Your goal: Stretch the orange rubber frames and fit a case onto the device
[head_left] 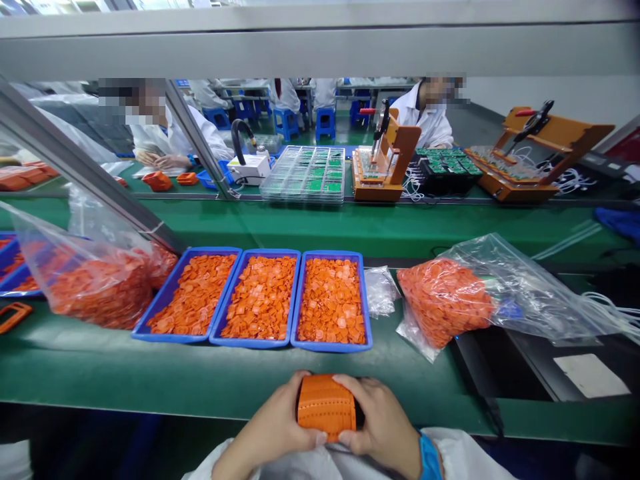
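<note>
Between my two hands is a block-shaped orange piece [327,408], with rows of small dark marks running across its top and front face. It may be several flat parts stacked together; I cannot tell. My left hand [287,417] grips its left side, and my right hand [375,420], with a blue band at the wrist, grips its right side. Just beyond the hands stand three blue trays side by side: a left tray [143,329], a middle tray [216,339] and a right tray [367,320]. Each is filled with small flat orange plastic pieces [260,300].
Clear bags of orange pieces lie at left [105,287] and right [445,300]. A flat black device [520,360] sits at the right. Beyond a green ledge are a clear compartment box [305,175], orange clamp fixtures [383,163] and co-workers in white. A grey bar [320,50] crosses overhead.
</note>
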Motion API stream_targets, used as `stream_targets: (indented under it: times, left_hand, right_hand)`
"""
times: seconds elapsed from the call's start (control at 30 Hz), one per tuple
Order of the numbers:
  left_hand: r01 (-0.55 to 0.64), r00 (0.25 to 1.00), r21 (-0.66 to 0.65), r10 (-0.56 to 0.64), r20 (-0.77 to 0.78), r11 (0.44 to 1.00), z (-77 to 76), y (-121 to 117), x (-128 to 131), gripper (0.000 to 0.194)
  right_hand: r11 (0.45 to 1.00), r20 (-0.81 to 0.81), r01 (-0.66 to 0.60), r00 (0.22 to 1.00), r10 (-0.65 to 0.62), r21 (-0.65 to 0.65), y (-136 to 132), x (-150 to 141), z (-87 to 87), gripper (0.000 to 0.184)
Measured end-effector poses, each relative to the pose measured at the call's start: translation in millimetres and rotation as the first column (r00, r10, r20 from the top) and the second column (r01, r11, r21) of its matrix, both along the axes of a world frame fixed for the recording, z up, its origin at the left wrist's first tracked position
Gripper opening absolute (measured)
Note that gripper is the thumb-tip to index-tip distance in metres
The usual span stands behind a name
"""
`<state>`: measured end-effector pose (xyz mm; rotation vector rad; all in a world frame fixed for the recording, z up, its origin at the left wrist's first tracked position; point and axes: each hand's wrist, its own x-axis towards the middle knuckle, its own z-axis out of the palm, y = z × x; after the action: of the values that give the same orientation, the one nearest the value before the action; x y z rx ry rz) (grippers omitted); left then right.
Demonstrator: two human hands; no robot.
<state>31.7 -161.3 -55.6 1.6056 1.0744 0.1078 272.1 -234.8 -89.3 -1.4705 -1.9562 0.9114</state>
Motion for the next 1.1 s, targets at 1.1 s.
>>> stream_targets:
  times: [1.1]
  left_hand:
    - [-0.168, 0.983, 0.186, 0.15, 0.106, 0.968, -15.5, -1.9, 11.5, 0.049]
  right_hand:
    - [0.993, -0.188, 0.108, 0.977, -0.098, 0.041, 10.2, 2.5, -7.3, 0.069]
